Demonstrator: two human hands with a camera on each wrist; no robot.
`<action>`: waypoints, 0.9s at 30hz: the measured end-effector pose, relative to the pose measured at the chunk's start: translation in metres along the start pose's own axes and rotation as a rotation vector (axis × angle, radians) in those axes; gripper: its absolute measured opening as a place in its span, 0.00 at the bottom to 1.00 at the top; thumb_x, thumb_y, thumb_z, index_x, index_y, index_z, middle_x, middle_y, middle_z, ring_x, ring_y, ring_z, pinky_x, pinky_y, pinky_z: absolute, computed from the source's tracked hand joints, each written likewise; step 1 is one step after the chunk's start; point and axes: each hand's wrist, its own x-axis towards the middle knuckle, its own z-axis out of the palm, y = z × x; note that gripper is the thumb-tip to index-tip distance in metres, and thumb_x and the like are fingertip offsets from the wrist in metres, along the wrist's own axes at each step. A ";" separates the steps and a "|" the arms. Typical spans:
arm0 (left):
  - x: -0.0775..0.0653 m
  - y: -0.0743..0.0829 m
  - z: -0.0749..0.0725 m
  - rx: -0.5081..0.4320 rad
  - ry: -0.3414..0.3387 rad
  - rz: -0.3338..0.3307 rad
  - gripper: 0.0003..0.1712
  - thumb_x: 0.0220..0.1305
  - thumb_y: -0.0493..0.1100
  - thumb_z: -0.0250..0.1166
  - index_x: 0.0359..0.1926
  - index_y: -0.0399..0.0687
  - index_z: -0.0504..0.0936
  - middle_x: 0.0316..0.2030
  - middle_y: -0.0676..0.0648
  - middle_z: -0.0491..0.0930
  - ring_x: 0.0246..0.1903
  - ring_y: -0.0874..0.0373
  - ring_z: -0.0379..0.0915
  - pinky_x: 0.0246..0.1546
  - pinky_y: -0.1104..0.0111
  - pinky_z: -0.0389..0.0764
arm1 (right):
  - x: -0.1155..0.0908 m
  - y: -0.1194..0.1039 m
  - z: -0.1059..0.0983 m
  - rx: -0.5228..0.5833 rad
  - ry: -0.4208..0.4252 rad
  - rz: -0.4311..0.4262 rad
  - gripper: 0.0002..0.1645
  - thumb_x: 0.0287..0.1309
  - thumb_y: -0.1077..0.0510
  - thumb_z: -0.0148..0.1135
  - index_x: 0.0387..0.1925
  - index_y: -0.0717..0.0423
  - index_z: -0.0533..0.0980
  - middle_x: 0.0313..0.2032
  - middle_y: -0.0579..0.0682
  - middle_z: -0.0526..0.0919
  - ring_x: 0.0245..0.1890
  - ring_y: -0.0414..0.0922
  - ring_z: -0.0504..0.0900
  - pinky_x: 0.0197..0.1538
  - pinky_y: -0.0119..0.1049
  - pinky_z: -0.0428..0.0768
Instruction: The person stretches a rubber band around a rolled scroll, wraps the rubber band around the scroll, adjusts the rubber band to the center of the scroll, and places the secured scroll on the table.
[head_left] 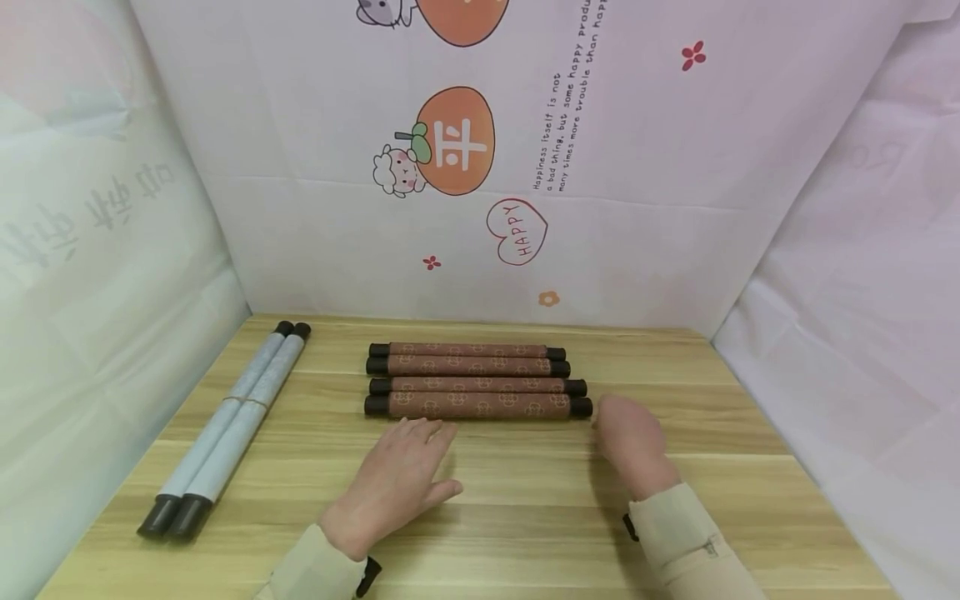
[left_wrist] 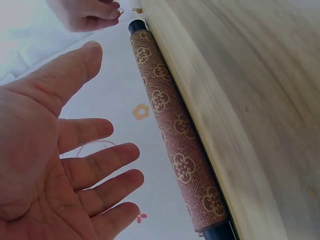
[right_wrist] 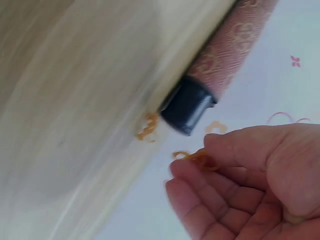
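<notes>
Several brown patterned scrolls [head_left: 480, 406] with black end knobs lie side by side across the table, in two close pairs. My left hand [head_left: 393, 475] is spread palm down just in front of the nearest scroll, fingertips by its edge and holding nothing. In the left wrist view its fingers [left_wrist: 107, 159] are straight and apart beside that scroll [left_wrist: 175, 135]. Off the right end of the nearest scroll, my right hand [head_left: 633, 442] pinches a small orange-yellow rubber band [right_wrist: 202, 160] between thumb and fingers. A second rubber band [right_wrist: 148, 126] lies on the wood beside the black knob [right_wrist: 187, 105].
Two pale blue scrolls [head_left: 232, 417] with black knobs lie on the left side of the table, bound by a thin band [head_left: 245, 400]. White printed cloth [head_left: 637, 208] stands behind the wooden table [head_left: 510, 517] and along both sides.
</notes>
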 end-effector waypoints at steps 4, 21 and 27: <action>0.001 0.003 -0.001 -0.013 0.033 0.013 0.40 0.63 0.61 0.72 0.66 0.39 0.79 0.60 0.38 0.82 0.61 0.42 0.78 0.67 0.45 0.73 | -0.007 -0.011 -0.003 0.015 0.107 -0.069 0.10 0.66 0.66 0.58 0.44 0.60 0.83 0.39 0.60 0.88 0.34 0.54 0.86 0.36 0.52 0.86; 0.007 0.022 -0.005 -0.159 0.193 0.045 0.32 0.67 0.56 0.71 0.66 0.44 0.80 0.57 0.46 0.86 0.56 0.51 0.83 0.60 0.55 0.81 | -0.053 -0.078 -0.001 0.355 0.349 -0.374 0.07 0.67 0.54 0.69 0.41 0.52 0.81 0.30 0.43 0.86 0.24 0.33 0.77 0.30 0.33 0.79; 0.010 0.029 -0.005 -0.247 0.330 0.092 0.29 0.65 0.52 0.73 0.62 0.43 0.82 0.46 0.50 0.89 0.43 0.58 0.85 0.43 0.63 0.85 | -0.065 -0.096 0.003 0.497 0.304 -0.412 0.06 0.66 0.53 0.71 0.35 0.45 0.80 0.25 0.35 0.80 0.23 0.30 0.74 0.28 0.28 0.76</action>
